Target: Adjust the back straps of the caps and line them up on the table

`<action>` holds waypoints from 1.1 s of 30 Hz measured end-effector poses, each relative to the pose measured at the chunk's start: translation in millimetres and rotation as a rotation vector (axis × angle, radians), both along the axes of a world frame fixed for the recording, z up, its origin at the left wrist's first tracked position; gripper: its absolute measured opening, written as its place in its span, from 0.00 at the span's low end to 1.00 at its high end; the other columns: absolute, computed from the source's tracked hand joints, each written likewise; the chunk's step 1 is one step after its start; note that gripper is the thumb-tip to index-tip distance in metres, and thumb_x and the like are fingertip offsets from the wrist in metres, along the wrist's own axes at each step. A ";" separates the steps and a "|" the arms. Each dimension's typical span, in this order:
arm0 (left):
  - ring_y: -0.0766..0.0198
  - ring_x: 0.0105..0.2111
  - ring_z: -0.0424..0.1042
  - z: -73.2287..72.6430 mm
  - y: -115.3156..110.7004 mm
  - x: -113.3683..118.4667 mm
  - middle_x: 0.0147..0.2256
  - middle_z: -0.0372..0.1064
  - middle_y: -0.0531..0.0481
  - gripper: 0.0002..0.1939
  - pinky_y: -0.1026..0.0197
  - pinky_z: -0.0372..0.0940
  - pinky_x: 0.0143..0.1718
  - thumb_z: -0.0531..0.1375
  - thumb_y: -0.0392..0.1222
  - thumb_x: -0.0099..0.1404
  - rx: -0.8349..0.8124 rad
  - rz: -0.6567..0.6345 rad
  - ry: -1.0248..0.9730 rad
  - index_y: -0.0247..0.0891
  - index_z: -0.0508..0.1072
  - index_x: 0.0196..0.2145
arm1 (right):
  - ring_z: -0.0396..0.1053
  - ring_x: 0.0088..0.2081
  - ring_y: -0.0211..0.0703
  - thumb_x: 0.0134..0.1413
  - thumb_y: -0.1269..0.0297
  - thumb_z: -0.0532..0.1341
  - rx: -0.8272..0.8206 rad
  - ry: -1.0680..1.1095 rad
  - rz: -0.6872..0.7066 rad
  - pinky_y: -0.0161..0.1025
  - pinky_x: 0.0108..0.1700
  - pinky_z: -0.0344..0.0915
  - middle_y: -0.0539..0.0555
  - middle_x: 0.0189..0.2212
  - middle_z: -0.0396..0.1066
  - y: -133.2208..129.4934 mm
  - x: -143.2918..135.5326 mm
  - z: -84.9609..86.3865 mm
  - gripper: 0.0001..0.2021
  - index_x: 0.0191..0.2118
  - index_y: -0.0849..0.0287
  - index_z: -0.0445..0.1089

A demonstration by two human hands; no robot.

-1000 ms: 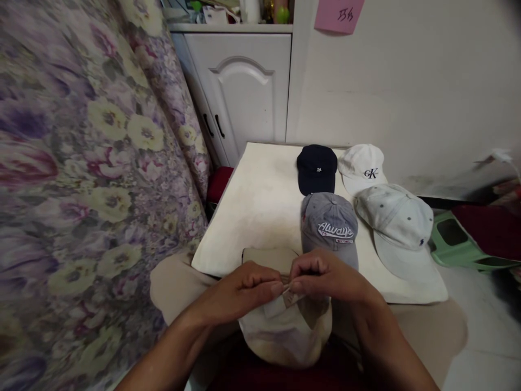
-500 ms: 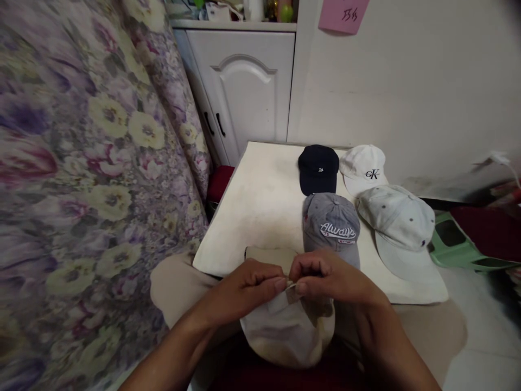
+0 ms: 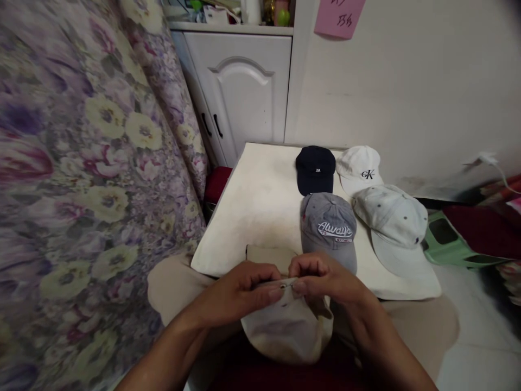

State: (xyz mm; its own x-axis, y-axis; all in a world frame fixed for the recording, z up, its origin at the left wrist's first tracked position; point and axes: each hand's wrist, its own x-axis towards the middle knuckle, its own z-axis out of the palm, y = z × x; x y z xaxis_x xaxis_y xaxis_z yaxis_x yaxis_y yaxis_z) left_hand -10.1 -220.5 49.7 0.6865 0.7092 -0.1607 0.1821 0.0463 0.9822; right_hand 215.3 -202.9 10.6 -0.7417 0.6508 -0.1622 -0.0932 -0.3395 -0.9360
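Observation:
A beige cap (image 3: 287, 331) hangs over my lap at the near edge of the table, its brim on the far side and its inside partly showing. My left hand (image 3: 254, 285) pinches the cap's band from the left, thumb on top. Close beside it, my right hand (image 3: 321, 277) pinches the same band from the right. A small dark spot shows on the band between the two thumbs. Just beyond my right hand lies a grey cap (image 3: 329, 231) with white "Always" lettering.
On the cream tabletop (image 3: 260, 201) are a navy cap (image 3: 316, 170), a white cap (image 3: 360, 168) and a pale grey-blue cap (image 3: 393, 222). Floral curtain (image 3: 106, 163) hangs at left; a white cabinet (image 3: 248, 98) stands behind. At right is a green stool (image 3: 443, 233).
The band between my fingertips now lies flatter, where a strap end stuck up before. Both hands keep hold of the cap. The view has shifted slightly.

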 end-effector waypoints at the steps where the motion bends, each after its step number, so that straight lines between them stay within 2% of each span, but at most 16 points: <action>1: 0.67 0.25 0.57 -0.5 -0.4 -1.5 0.25 0.59 0.56 0.16 0.64 0.51 0.26 0.58 0.52 0.67 0.005 -0.009 -0.011 0.36 0.69 0.30 | 0.58 0.20 0.28 0.49 0.54 0.71 -0.003 -0.003 0.001 0.27 0.20 0.52 0.45 0.20 0.66 -0.2 2.2 -1.2 0.15 0.31 0.62 0.71; 8: 0.69 0.25 0.55 6.2 5.3 -4.4 0.24 0.60 0.56 0.16 0.65 0.50 0.25 0.59 0.51 0.66 -0.066 -0.021 -0.038 0.35 0.71 0.30 | 0.56 0.18 0.28 0.52 0.54 0.69 -0.022 0.079 0.036 0.27 0.19 0.50 0.43 0.18 0.63 -2.7 8.6 -6.0 0.15 0.31 0.62 0.70; 12: 0.69 0.25 0.55 10.4 4.9 2.4 0.24 0.59 0.56 0.16 0.65 0.50 0.26 0.58 0.51 0.68 -0.011 -0.003 0.020 0.35 0.71 0.30 | 0.60 0.23 0.29 0.52 0.55 0.70 0.039 0.056 -0.011 0.28 0.25 0.55 0.45 0.24 0.66 -6.1 10.7 -2.7 0.15 0.34 0.62 0.70; 21: 0.67 0.25 0.55 4.4 1.1 6.4 0.25 0.59 0.55 0.17 0.64 0.50 0.26 0.57 0.53 0.68 0.013 0.061 0.052 0.35 0.71 0.31 | 0.59 0.23 0.30 0.51 0.54 0.71 0.002 0.051 -0.060 0.29 0.24 0.54 0.45 0.23 0.66 -8.3 11.7 0.2 0.16 0.34 0.62 0.71; 26: 0.68 0.25 0.55 -1.1 -1.6 2.9 0.26 0.59 0.57 0.16 0.66 0.49 0.25 0.63 0.53 0.62 -0.019 0.012 0.079 0.36 0.71 0.34 | 0.60 0.21 0.29 0.49 0.56 0.72 0.009 0.056 -0.080 0.27 0.22 0.54 0.45 0.23 0.67 -6.2 13.2 -4.2 0.16 0.36 0.62 0.73; 29: 0.68 0.25 0.55 -1.4 -1.3 4.5 0.26 0.60 0.56 0.16 0.66 0.49 0.25 0.63 0.53 0.62 -0.028 0.002 0.077 0.35 0.71 0.34 | 0.60 0.19 0.30 0.47 0.55 0.73 -0.008 0.073 -0.078 0.28 0.21 0.56 0.45 0.22 0.68 -4.9 14.7 -6.5 0.17 0.37 0.61 0.73; 31: 0.69 0.25 0.54 -0.2 -0.7 6.9 0.25 0.59 0.56 0.16 0.66 0.48 0.25 0.62 0.53 0.63 -0.051 0.006 0.060 0.35 0.71 0.33 | 0.63 0.21 0.31 0.48 0.55 0.72 0.035 0.052 -0.082 0.29 0.23 0.59 0.46 0.24 0.70 -4.5 16.7 -4.9 0.17 0.38 0.61 0.73; 33: 0.70 0.23 0.52 1.3 -0.1 9.7 0.24 0.57 0.57 0.17 0.66 0.46 0.24 0.62 0.54 0.63 -0.090 0.025 0.036 0.35 0.70 0.32 | 0.68 0.27 0.34 0.50 0.56 0.71 0.161 -0.011 -0.129 0.32 0.28 0.64 0.49 0.30 0.73 -4.8 19.1 1.1 0.16 0.42 0.59 0.73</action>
